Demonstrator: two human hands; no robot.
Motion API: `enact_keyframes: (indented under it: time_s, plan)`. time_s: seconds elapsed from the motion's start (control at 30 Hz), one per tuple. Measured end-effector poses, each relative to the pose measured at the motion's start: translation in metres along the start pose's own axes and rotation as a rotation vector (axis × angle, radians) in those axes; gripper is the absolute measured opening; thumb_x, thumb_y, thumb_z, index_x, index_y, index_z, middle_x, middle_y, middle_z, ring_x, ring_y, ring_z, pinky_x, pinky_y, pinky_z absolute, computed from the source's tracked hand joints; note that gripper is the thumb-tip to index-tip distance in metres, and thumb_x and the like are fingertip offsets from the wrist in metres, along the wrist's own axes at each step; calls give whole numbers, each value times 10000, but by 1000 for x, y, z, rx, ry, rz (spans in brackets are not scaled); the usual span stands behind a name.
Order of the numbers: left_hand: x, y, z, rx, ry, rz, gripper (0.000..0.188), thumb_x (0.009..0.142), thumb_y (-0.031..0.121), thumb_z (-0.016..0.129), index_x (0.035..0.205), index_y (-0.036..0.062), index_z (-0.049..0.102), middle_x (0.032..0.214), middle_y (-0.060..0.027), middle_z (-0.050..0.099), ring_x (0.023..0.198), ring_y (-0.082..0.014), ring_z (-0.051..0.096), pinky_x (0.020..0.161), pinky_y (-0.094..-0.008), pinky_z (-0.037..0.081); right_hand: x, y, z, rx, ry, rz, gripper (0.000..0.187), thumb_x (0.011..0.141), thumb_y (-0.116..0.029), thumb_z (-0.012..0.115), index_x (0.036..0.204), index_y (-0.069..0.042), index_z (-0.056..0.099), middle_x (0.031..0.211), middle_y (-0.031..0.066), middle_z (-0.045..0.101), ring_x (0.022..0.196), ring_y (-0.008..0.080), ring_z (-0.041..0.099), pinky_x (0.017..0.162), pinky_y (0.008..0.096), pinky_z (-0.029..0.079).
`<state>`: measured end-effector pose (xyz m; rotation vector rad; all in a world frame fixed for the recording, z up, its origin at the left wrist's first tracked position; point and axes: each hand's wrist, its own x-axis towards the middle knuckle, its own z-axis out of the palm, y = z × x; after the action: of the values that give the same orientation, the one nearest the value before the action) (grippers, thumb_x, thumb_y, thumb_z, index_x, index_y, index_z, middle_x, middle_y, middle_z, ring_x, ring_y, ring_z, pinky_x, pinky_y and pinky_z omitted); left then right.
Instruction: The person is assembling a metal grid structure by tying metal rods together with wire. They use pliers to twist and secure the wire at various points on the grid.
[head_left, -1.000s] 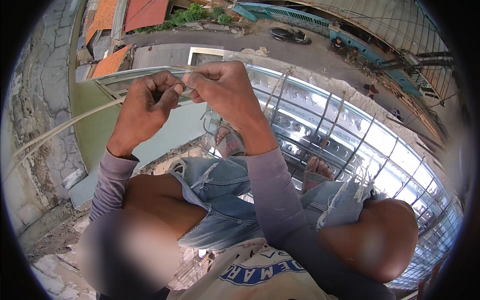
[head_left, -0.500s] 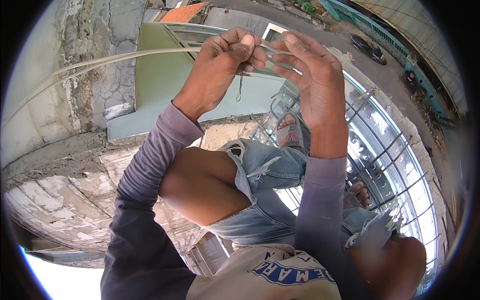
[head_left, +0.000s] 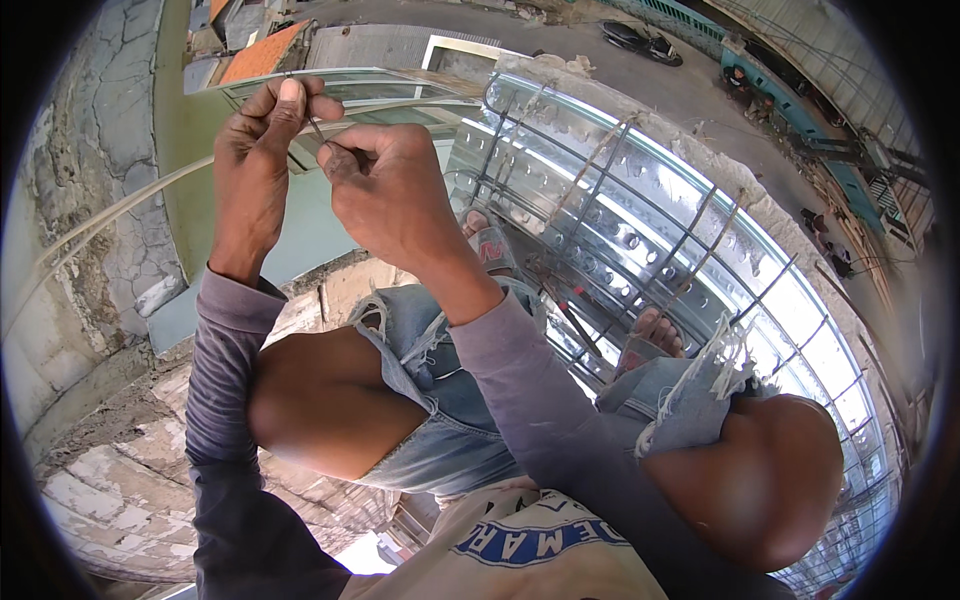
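Both hands are raised at the upper left, close together. My left hand (head_left: 250, 185) pinches a short, thin dark wire (head_left: 314, 127) between thumb and fingers. Just to the right and slightly lower, my right hand (head_left: 395, 195) is closed in a pinch on the other end of that wire. The wire slants down between the two sets of fingertips. Behind the hands runs a pair of pale cables (head_left: 140, 197), coming from the wall on the left and passing on to the right. The palms face away, so part of the wire is hidden.
A grid of dark steel bars (head_left: 690, 242) lies over shiny metal sheeting (head_left: 640, 215) at the right, under my sandalled feet. Rough concrete (head_left: 590, 85) edges it. A cracked grey wall (head_left: 125, 120) stands left. Far below is a street with a parked motorcycle (head_left: 642, 45).
My right hand has gone from open fingers to a pinch on the wire. Both hands appear further left in the picture, and the view has shifted, showing more of the steel grid.
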<state>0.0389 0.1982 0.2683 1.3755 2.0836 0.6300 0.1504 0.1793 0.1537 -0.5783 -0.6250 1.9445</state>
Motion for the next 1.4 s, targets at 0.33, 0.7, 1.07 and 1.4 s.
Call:
enact_keyframes:
  time_s: [0.33, 0.7, 1.07, 1.4]
  plan:
    - [1, 29, -39, 31, 65, 141, 263, 1144, 249, 551, 1024, 51, 677, 792, 6, 565, 830, -135, 568, 988, -345, 504, 11, 1, 30, 76, -240, -111, 181, 963, -55, 622, 864, 58, 724, 660, 73, 653, 573, 116, 568, 548, 315, 471]
    - [55, 31, 20, 176, -206, 451, 228, 1108, 143, 563, 1042, -2, 726, 894, -6, 697, 882, -104, 626, 854, -283, 500, 26, -23, -62, -119, -19, -110, 205, 958, -114, 714, 1001, 70, 795, 771, 87, 743, 636, 110, 640, 578, 271, 499]
    - [71, -41, 51, 63, -241, 562, 272, 1066, 146, 588, 900, -36, 704, 796, -60, 709, 740, -139, 631, 710, -326, 518, 23, 20, -72, -450, 144, 7, 261, 990, -129, 728, 1155, 66, 779, 850, 107, 750, 651, 118, 621, 620, 280, 511]
    - [65, -132, 21, -519, -69, 219, 236, 1083, 128, 541, 974, -17, 693, 850, -48, 689, 741, -129, 625, 724, -299, 526, 52, 59, -56, -673, -124, -26, 254, 1013, -189, 747, 1172, 1, 805, 866, 75, 760, 711, 124, 660, 690, 279, 557]
